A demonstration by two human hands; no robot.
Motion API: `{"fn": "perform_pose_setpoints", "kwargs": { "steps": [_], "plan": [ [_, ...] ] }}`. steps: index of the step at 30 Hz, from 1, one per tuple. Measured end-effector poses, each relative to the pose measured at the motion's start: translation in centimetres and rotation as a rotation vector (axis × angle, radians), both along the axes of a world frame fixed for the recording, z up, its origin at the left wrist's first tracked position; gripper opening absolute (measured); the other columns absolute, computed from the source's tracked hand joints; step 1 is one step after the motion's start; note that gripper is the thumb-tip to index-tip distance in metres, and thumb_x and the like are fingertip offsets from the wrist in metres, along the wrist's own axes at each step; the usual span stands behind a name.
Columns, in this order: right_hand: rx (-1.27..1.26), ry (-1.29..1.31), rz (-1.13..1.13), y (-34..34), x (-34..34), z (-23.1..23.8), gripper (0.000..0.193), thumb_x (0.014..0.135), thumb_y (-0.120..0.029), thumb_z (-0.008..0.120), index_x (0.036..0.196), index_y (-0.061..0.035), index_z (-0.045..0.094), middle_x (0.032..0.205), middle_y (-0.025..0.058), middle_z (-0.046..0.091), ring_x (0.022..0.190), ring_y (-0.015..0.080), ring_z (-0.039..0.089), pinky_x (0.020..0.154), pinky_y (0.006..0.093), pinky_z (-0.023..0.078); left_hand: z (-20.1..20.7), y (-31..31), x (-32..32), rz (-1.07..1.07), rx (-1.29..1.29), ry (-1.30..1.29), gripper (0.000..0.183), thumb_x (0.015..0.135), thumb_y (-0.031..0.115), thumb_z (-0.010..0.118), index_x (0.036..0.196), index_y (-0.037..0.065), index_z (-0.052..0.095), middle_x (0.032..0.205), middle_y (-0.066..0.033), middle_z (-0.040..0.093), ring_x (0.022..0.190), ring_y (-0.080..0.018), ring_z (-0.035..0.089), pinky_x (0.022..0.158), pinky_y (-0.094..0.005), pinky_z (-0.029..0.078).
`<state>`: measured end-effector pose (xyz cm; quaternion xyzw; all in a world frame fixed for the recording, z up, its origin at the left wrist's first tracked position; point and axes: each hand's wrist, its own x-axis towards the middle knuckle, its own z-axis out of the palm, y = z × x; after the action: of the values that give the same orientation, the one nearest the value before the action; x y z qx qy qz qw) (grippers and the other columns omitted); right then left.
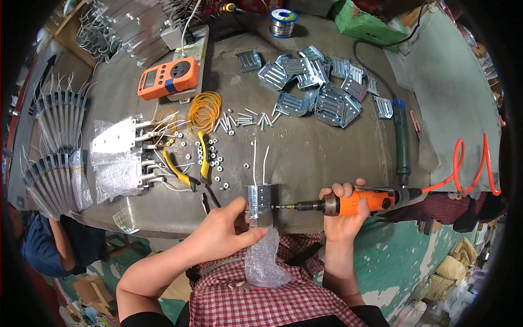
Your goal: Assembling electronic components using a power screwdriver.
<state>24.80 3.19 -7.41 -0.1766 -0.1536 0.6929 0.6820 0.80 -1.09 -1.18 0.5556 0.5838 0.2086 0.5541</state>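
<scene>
Your left hand (223, 226) holds the metal bracket (260, 197) at the near edge of the bench (327, 158), its fingers closed around the left side and the thumb lying low, by the bubble wrap (267, 264). The wrapped end hangs toward your checked apron (245, 310), and two white wires (254, 163) run up from the bracket over the bench top.

Your right hand (342, 226) is wrapped around the orange driver (362, 203), fingers over the top of its body, with the bit (289, 206) pointing left at the bracket's side. Whether the tip meets a screw or stops just short is too small to tell.

The bracket looks like thin, stiff sheet metal: light, smooth enough to slip, with edges that may be sharp. Take it by its flat faces, opposite the bit, so that your grip backs the push and your fingertips stay out of line. The wrap is soft and would give under a squeeze, so it makes a poor clamping point. The wires are probably the fragile part; leave them slack. The driver seems the heavier piece, best held around its body, with the red coiled hose (456, 169) free behind.
</scene>
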Motion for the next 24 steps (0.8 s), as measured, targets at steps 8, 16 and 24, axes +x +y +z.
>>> {"fn": "perform_pose_setpoints", "kwargs": {
  "steps": [8, 16, 24],
  "plan": [
    [0.045, -0.103, 0.020, -0.2, -0.8, 0.0, 0.040, 0.081, -0.029, 0.063, 0.115, -0.0165, 0.046, 0.089, 0.0020, 0.055, 0.087, 0.0183, 0.049, 0.087, 0.0435, 0.037, 0.2, -0.1, -0.1, 0.009, -0.029, -0.078, 0.045, 0.079, 0.030, 0.068, 0.099, -0.001, 0.042, 0.082, -0.0178, 0.064, 0.079, -0.0255, 0.066, 0.069, -0.0340, 0.051],
    [0.021, -0.051, 0.001, -0.3, -0.6, -0.1, 0.041, 0.081, -0.029, 0.063, 0.116, -0.0177, 0.046, 0.088, 0.0011, 0.055, 0.088, 0.0176, 0.049, 0.086, 0.0427, 0.037, 0.7, 0.3, -0.2, -0.020, -0.102, -0.057, 0.047, 0.079, 0.029, 0.069, 0.102, -0.002, 0.042, 0.092, -0.0201, 0.063, 0.089, -0.0260, 0.065, 0.075, -0.0346, 0.052],
    [0.059, -0.115, 0.002, -0.3, -0.8, 0.1, 0.042, 0.081, -0.030, 0.063, 0.116, -0.0185, 0.045, 0.087, 0.0009, 0.054, 0.089, 0.0177, 0.049, 0.087, 0.0424, 0.037, 0.9, 0.1, 0.1, 0.010, -0.035, -0.119, 0.043, 0.079, 0.026, 0.068, 0.099, -0.001, 0.042, 0.085, -0.0182, 0.063, 0.079, -0.0282, 0.066, 0.067, -0.0352, 0.052]
  ]
}}
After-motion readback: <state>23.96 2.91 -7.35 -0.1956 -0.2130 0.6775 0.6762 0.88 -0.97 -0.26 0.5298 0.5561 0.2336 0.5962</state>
